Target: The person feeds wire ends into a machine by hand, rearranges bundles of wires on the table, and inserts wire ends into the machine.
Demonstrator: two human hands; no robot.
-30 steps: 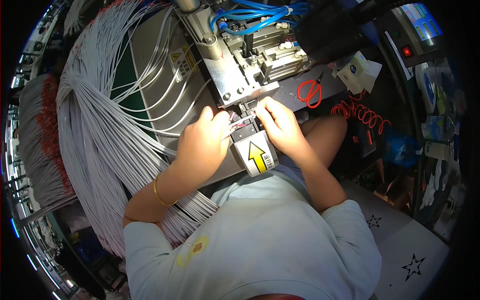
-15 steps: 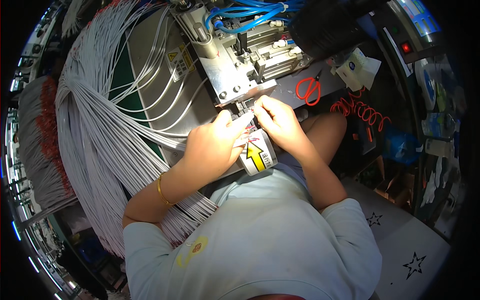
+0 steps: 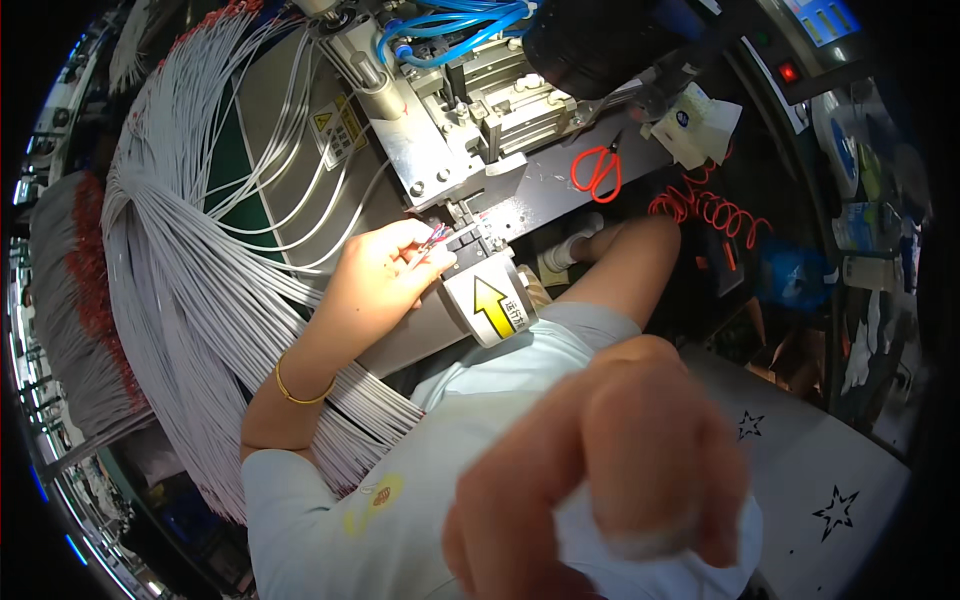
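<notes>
My left hand [image 3: 375, 280] pinches the end of a cable between thumb and fingers. Thin coloured wires [image 3: 436, 240], some reddish and some dark, stick out past its fingertips. This end is beside the small metal fixture [image 3: 468, 243] at the front of a bench machine [image 3: 440, 150]. Below the fixture, a white rounded cover [image 3: 510, 318] carries a yellow arrow [image 3: 490, 308]. Close to the camera, my right hand [image 3: 610, 460] is raised in front of my shirt, large and blurred. Its fingers look bent, but whether they hold anything does not show.
A thick bundle of white-grey cables [image 3: 200, 270] hangs at the left, with several strands arching over a metal plate. Red-handled scissors [image 3: 597, 174] lie on the bench right of the machine. Beyond are a coiled red hose [image 3: 700, 205], a black lamp head [image 3: 590, 45] and blue tubes [image 3: 455, 40].
My right hand has left the fixture and come up toward the camera. My left hand has moved a little left and down, away from the fixture, bringing the wire ends along.
</notes>
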